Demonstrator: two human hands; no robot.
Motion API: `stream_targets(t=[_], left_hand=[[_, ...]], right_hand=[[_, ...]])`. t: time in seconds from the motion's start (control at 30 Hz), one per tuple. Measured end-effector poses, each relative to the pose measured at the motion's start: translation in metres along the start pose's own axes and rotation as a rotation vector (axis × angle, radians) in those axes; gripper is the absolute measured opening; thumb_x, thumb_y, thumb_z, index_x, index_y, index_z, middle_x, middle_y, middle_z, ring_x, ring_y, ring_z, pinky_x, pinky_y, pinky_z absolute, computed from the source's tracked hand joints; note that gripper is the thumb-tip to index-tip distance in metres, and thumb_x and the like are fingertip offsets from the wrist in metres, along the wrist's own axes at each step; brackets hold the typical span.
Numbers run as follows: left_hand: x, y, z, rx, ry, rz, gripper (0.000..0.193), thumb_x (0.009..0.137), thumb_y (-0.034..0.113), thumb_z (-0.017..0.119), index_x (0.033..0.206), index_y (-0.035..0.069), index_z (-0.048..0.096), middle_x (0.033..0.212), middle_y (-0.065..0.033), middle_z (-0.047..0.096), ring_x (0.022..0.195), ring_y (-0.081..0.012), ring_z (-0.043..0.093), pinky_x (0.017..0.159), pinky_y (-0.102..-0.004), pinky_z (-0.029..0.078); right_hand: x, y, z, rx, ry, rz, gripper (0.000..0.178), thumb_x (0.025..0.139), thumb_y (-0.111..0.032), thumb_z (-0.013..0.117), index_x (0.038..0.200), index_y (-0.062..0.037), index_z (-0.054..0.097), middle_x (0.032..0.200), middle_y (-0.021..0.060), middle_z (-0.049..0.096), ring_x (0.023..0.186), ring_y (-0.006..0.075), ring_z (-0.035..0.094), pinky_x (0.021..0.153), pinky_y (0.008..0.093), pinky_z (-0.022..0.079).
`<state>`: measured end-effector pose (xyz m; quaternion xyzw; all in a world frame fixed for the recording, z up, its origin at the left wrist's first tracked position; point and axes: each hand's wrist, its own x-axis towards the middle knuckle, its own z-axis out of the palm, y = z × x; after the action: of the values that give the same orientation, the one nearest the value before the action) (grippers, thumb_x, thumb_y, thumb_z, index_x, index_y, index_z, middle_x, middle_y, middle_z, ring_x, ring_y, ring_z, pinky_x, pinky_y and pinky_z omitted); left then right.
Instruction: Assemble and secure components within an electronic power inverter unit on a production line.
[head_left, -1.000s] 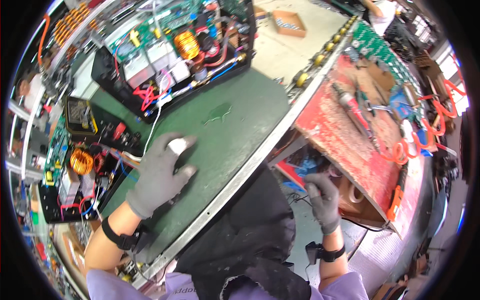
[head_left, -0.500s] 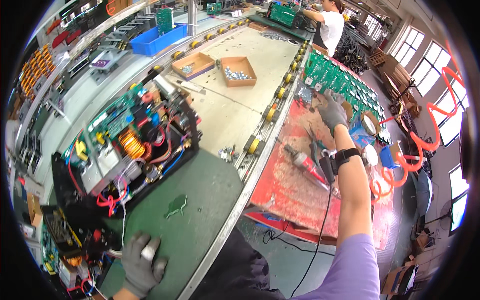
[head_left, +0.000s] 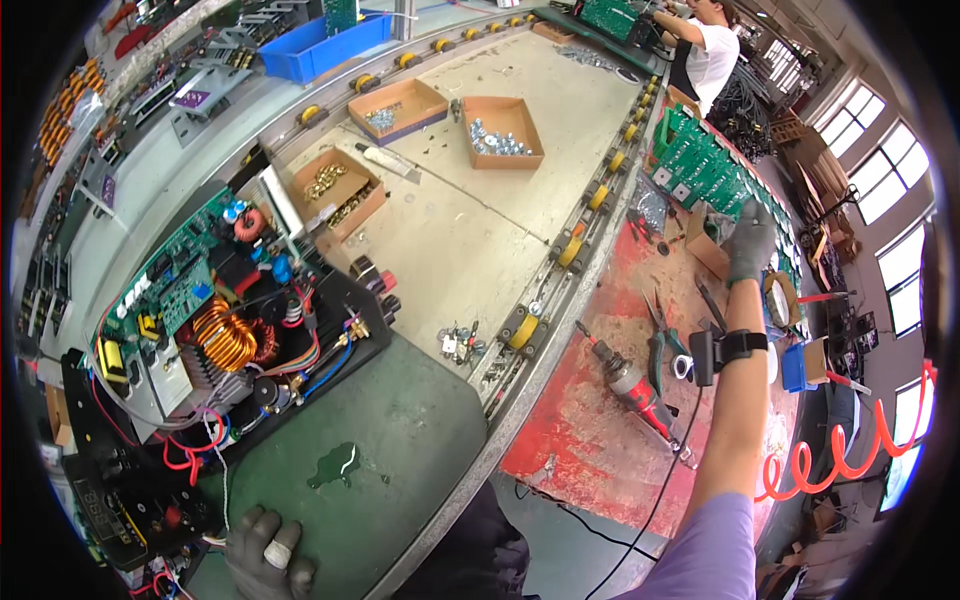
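My left hand (head_left: pixel 264 556), in a grey glove with a white band round one finger, rests on the green board (head_left: pixel 400 420) with its fingers apart. Beside it stands an opened black electronic unit (head_left: pixel 250 350) with circuit boards, a copper coil (head_left: pixel 224 334) and coloured wires. A white cord (head_left: pixel 222 470) hangs from the unit toward that hand. On the right, my gloved right hand (head_left: pixel 752 245) reaches over the red worktop to the edge of several green circuit boards (head_left: pixel 708 160). Its fingertips are blurred against them, so any hold is hidden.
A red-and-grey power screwdriver (head_left: pixel 635 385) and pliers (head_left: pixel 657 340) lie on the red worktop (head_left: pixel 570 440). Cardboard trays of screws (head_left: pixel 502 135) stand beyond the roller track (head_left: pixel 572 250). A coiled red hose (head_left: pixel 840 460) hangs at right. Another person (head_left: pixel 712 60) works at the far end.
My right hand has moved right, from the small parts bag to the circuit boards' edge. The view has shifted, showing another tray of brass parts. My left hand remains on the green board.
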<state>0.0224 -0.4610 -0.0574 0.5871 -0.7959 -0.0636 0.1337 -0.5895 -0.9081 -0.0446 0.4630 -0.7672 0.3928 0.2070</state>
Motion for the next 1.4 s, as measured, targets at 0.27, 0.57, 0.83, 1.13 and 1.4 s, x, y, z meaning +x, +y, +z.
stream_targets(t=[0.27,0.57,0.83,1.13,1.4], left_hand=[[-0.005,-0.006,0.011,0.049,0.076,0.001,0.044,0.08,0.037,0.061,0.11,0.005,0.06,0.104,-0.0185,0.057,0.097,-0.0417,0.057,0.078,-0.049,0.047],[-0.009,-0.005,0.01,-0.009,0.094,-0.094,0.048,0.064,0.024,0.072,0.109,0.008,0.064,0.106,-0.0141,0.059,0.1,-0.0364,0.06,0.077,-0.0466,0.05],[-0.028,-0.016,0.015,-0.033,0.181,-0.053,0.049,0.068,0.023,0.071,0.114,0.009,0.063,0.109,-0.0134,0.059,0.103,-0.0333,0.059,0.077,-0.0426,0.05],[-0.039,-0.019,0.022,-0.051,0.168,-0.028,0.05,0.076,0.029,0.071,0.121,0.011,0.061,0.119,-0.0122,0.055,0.115,-0.0326,0.054,0.088,-0.0454,0.048],[-0.041,-0.022,0.023,-0.046,0.185,-0.003,0.047,0.077,0.029,0.068,0.118,0.008,0.061,0.114,-0.0119,0.054,0.114,-0.0308,0.052,0.089,-0.0422,0.047]], right_hand=[[-0.012,0.084,0.04,-0.049,-0.493,-0.077,0.039,0.093,-0.046,0.056,0.114,-0.0161,0.07,0.114,0.011,0.068,0.105,0.0325,0.064,0.092,0.042,0.047],[-0.012,-0.078,-0.062,0.715,-0.206,-0.097,0.043,0.098,-0.035,0.055,0.11,0.0051,0.064,0.098,0.0155,0.069,0.087,0.0254,0.065,0.084,0.0352,0.05],[-0.245,-0.274,-0.209,0.992,-1.378,-0.386,0.021,0.089,-0.021,0.066,0.094,-0.0005,0.066,0.078,-0.0003,0.062,0.069,0.0081,0.056,0.062,0.0227,0.045],[-0.383,-0.294,-0.214,0.564,-0.81,-1.006,0.032,0.082,-0.021,0.067,0.111,-0.007,0.067,0.126,0.0138,0.056,0.118,0.0371,0.05,0.1,0.0498,0.039],[-0.428,-0.29,-0.233,0.312,-0.772,-1.146,0.042,0.082,-0.036,0.068,0.115,-0.0092,0.066,0.124,0.0144,0.055,0.119,0.0354,0.047,0.102,0.0501,0.034]])
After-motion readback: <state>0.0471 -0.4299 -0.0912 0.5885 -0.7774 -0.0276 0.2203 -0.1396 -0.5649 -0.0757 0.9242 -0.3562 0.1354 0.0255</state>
